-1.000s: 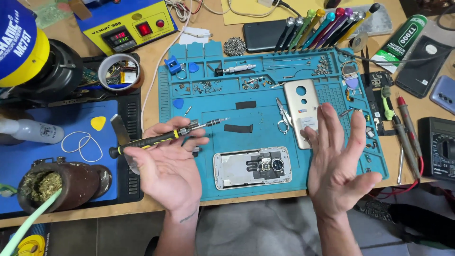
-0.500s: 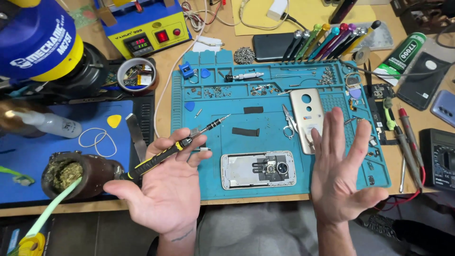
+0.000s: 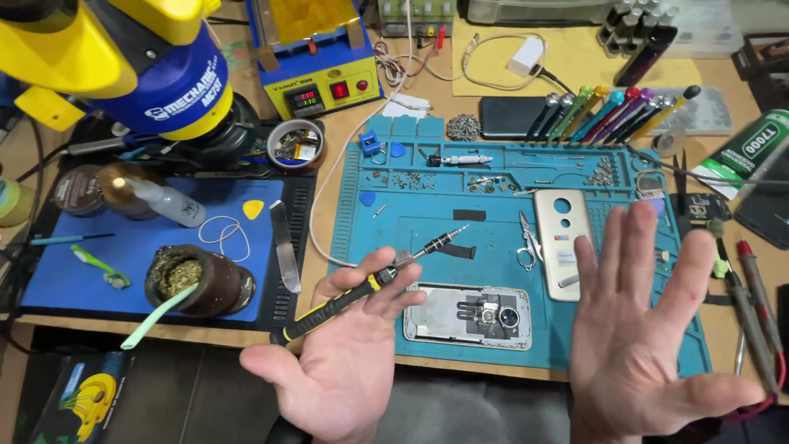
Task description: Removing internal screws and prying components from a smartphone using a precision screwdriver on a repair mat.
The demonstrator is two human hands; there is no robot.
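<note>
Head view: the left hand [image 3: 341,362] is lying palm up over the near edge of the bench, its fingers curling loosely around a slim black-and-yellow precision screwdriver [image 3: 370,284], which is resting across the palm and fingertips. The screwdriver is running diagonally, its black butt end pointing down-left past the thumb and its dark metal bit reaching up-right over the teal silicone repair mat [image 3: 493,230]. The right hand [image 3: 645,341] is hovering palm up, fingers spread wide and holding nothing, above the mat's right part. Between the two hands, on the mat, an opened silver smartphone chassis [image 3: 470,316] with an exposed round camera module is lying flat, just beside the left fingertips. A gold rectangular phone back cover [image 3: 561,238] is lying behind the right hand's fingers, with small steel tweezers [image 3: 528,241] just to its left.
</note>
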